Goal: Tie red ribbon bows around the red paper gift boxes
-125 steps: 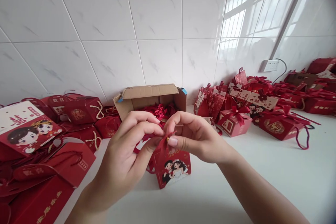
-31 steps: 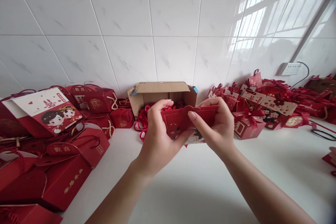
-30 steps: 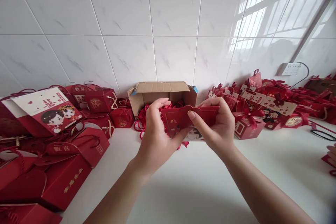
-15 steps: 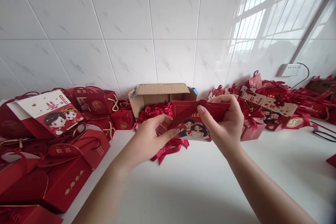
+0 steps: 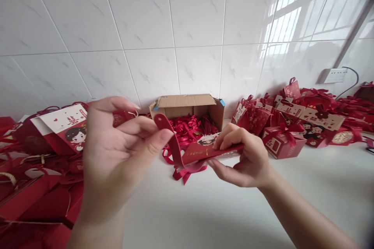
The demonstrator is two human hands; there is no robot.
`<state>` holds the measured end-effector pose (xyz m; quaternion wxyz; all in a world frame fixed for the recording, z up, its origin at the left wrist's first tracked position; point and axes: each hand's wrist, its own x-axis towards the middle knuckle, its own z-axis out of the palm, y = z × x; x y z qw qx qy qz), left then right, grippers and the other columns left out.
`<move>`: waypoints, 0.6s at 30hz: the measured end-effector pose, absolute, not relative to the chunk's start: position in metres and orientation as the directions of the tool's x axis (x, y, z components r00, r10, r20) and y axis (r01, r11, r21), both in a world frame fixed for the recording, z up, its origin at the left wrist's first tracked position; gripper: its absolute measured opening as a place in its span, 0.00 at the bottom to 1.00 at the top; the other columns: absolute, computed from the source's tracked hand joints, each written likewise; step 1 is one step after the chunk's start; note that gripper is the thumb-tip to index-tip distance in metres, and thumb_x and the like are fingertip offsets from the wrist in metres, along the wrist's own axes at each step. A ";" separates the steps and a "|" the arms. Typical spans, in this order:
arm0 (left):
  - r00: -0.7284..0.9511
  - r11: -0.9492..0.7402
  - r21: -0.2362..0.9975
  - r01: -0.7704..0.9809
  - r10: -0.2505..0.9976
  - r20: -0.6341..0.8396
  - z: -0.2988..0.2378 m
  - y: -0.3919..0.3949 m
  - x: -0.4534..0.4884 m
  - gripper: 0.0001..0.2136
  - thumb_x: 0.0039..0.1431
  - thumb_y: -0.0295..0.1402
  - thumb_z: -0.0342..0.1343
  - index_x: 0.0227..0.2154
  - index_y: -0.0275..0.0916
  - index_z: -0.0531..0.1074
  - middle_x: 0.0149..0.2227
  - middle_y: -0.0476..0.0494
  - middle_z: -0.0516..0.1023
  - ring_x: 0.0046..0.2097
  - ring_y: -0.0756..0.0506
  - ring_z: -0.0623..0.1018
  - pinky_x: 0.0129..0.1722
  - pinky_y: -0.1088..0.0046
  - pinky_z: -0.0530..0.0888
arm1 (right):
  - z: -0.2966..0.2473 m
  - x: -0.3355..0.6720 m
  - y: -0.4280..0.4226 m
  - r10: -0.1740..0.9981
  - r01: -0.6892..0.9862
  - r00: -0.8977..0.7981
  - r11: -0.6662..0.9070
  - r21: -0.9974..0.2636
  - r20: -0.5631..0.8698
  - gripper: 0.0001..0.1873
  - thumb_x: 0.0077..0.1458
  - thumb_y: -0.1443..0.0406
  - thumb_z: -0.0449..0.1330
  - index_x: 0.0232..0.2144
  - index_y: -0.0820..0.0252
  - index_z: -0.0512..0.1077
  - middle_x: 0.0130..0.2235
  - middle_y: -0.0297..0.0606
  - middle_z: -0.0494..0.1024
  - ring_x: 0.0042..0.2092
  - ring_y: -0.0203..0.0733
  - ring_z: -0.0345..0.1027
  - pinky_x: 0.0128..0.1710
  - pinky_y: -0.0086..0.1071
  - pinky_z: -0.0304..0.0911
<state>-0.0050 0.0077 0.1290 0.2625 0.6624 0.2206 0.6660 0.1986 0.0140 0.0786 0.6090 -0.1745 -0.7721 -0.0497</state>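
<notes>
Held in my right hand (image 5: pixel 242 155) is a flattened red paper gift box (image 5: pixel 201 153), fingers on top and thumb beneath. It lies tilted, nearly edge-on, with gold lettering and part of a cartoon figure showing. From its left end a narrow red strap (image 5: pixel 174 148) with a hole bends upward. My left hand (image 5: pixel 125 148) has its thumb and a curled finger at this strap, lightly pinching it, while the index finger stands away. Behind the held box, a cardboard box (image 5: pixel 188 100) contains red ribbons (image 5: pixel 187 128), some spilling onto the white table (image 5: pixel 181 214).
Red gift boxes (image 5: pixel 37 194) are piled at left, with a white-topped cartoon box (image 5: pixel 62 124) among them. On the right, a ribboned red box (image 5: pixel 284 144) stands before more boxes and ribbons. A power strip (image 5: pixel 333 75) with a black cable sits against the tiled wall (image 5: pixel 198 15).
The held box has turned from facing me to nearly edge-on, and its strap now sticks up. My left hand has moved left and risen; my right hand has lowered slightly, still gripping the box.
</notes>
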 end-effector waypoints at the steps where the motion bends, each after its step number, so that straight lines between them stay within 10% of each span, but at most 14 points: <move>1: 0.087 -0.771 0.637 -0.006 0.635 0.768 0.128 0.006 -0.004 0.16 0.48 0.23 0.64 0.38 0.47 0.70 0.27 0.54 0.77 0.28 0.53 0.77 0.28 0.81 0.75 | 0.079 0.198 0.013 0.180 0.332 -0.222 0.938 -0.099 0.958 0.15 0.44 0.70 0.64 0.32 0.56 0.61 0.26 0.33 0.68 0.26 0.36 0.62 0.22 0.31 0.60; 5: 0.392 -0.735 0.648 0.199 0.666 0.634 0.124 0.004 -0.003 0.01 0.53 0.30 0.61 0.30 0.42 0.77 0.26 0.50 0.78 0.26 0.50 0.77 0.24 0.78 0.75 | 0.082 0.196 0.011 0.079 0.323 -0.263 0.947 0.011 0.962 0.15 0.44 0.70 0.64 0.32 0.57 0.61 0.26 0.33 0.69 0.25 0.37 0.63 0.23 0.32 0.61; 18: 0.601 -0.647 0.748 0.148 0.660 0.451 0.123 0.010 0.003 0.07 0.60 0.32 0.55 0.35 0.44 0.79 0.41 0.46 0.79 0.46 0.46 0.77 0.45 0.76 0.74 | 0.086 0.201 0.006 0.013 0.324 -0.232 0.944 0.065 0.973 0.14 0.43 0.71 0.64 0.31 0.60 0.63 0.25 0.37 0.70 0.25 0.38 0.65 0.23 0.35 0.62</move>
